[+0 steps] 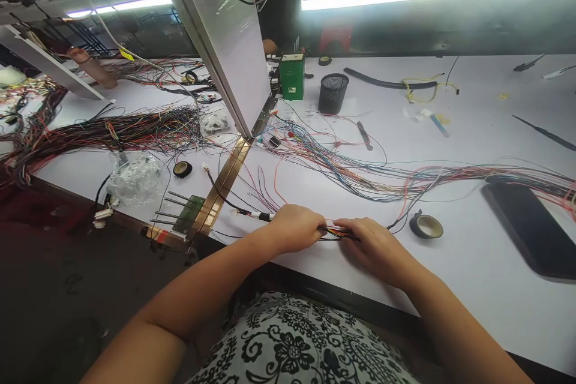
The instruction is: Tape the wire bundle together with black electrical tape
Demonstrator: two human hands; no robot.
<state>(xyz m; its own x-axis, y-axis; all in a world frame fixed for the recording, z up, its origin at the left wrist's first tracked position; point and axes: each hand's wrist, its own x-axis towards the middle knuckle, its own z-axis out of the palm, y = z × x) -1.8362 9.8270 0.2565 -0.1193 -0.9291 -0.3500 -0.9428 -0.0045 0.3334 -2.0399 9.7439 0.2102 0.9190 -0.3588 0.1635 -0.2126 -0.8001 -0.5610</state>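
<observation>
Near the front edge of the white table, a wire bundle (333, 231) of black, red, orange and yellow strands runs between my two hands. My left hand (297, 228) is closed round the bundle, which comes out on its left as a black-sleeved cable (245, 212) with a white band. Fingers of my right hand (371, 246) pinch the same bundle a short way to the right; the fingertips are partly hidden. Thin black wires (400, 222) trail off beyond my right hand. A roll of black tape (426, 225) lies to its right.
Long loose wires (373, 189) stretch across the table behind my hands. A black phone-like slab (531, 228) lies at right. Farther back stand a mesh cup (333, 93) and a green box (292, 77). On the left are a pegged green block (189, 213) and a thick wire heap (112, 132).
</observation>
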